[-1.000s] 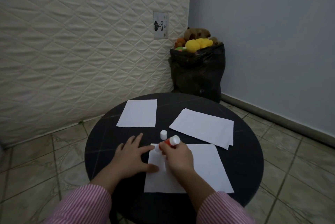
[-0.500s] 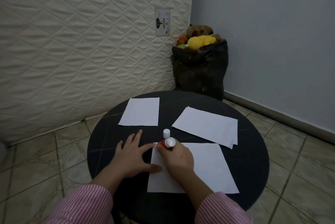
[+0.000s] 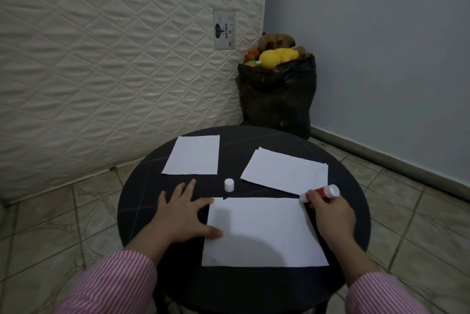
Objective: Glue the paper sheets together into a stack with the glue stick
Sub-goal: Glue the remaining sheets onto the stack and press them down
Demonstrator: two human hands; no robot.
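Observation:
A white paper sheet [image 3: 264,232] lies near me on the round black table [image 3: 340,186]. My left hand [image 3: 180,214] lies flat with fingers spread, pressing the sheet's left edge. My right hand [image 3: 330,214] grips a red and white glue stick [image 3: 323,192], its tip down at the sheet's far right corner. The glue stick's white cap [image 3: 229,184] stands on the table beyond the sheet. A single sheet [image 3: 193,155] lies at the far left. A small pile of sheets [image 3: 284,170] lies at the far right.
A quilted mattress [image 3: 114,59] leans upright against the wall behind the table. A black bag [image 3: 277,100] filled with plush toys stands in the corner. Tiled floor surrounds the table, and a grey wall runs along the right.
My right hand has slid the glue stick from the sheet's far left corner along the far edge to the far right corner. My left hand has stayed on the left edge.

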